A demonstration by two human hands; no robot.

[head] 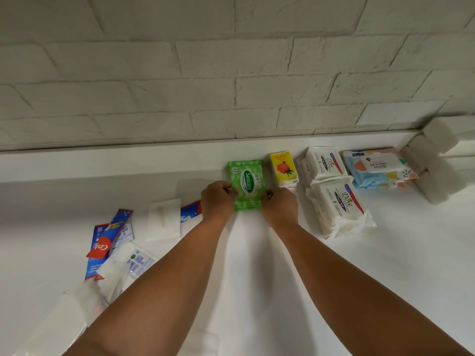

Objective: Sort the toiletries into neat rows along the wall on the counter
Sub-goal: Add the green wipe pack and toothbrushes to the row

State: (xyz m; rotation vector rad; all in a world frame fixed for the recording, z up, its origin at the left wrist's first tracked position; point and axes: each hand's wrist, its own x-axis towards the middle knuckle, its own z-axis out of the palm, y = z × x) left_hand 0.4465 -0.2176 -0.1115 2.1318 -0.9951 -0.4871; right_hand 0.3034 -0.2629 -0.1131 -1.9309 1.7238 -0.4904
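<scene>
A green Sanicare wipes pack [246,181] lies flat on the white counter [257,265] close to the wall ledge. My left hand [217,200] pinches its left edge and my right hand [279,205] pinches its right edge. To its right stand a yellow rose soap pack [282,169], two white Dove packs [324,163] [339,205], one in front of the other, and a light blue patterned wipes pack [377,168]. Unsorted at the left lie blue and red toothpaste boxes [108,240], a white flat packet [164,219] and other white packs [123,265].
A white brick wall [231,73] with a low ledge [102,160] runs along the back of the counter. White rolls [437,176] are stacked at the far right by the wall. A blue toothpaste tube [190,210] peeks out behind my left wrist.
</scene>
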